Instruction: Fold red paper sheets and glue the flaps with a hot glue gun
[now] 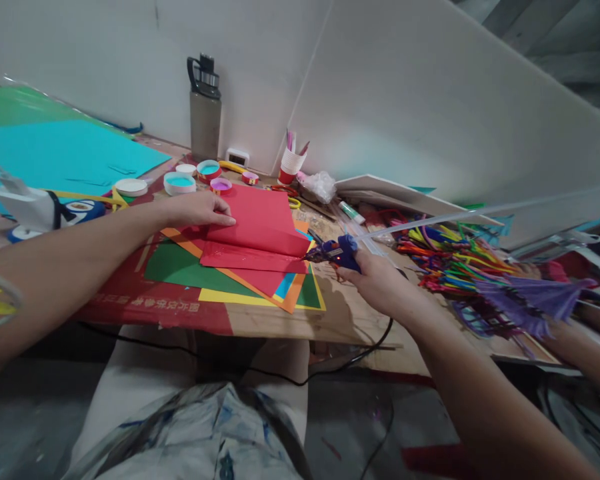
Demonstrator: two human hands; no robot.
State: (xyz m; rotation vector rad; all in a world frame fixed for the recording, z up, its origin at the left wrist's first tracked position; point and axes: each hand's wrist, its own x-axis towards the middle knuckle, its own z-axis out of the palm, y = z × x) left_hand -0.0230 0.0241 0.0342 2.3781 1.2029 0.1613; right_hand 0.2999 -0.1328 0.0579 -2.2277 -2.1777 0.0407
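Observation:
A red sheet of paper [265, 210] lies folded, its creased front strip [250, 261] toward me. My left hand [207, 210] is closed at the sheet's left edge, thumb and fingers pinching it. In my right hand [373, 277] is a blue hot glue gun [337, 252], with a long clear glue stick [445, 215] running out of its back. The gun's nozzle points left, at the right end of the crease; whether it touches the paper I cannot tell. Small shiny spots show along the strip. Under the red sheet are a green sheet [173, 270] and other coloured sheets.
Small paint tubs [180, 183] and a bottle [205, 123] stand behind. A paper cup of pencils [293, 163] is near the wall. Pipe cleaners [450, 250] lie at right, by another person's hand [575, 340] and a purple fan-shaped piece [535, 303]. A black cord [300, 381] hangs before the table.

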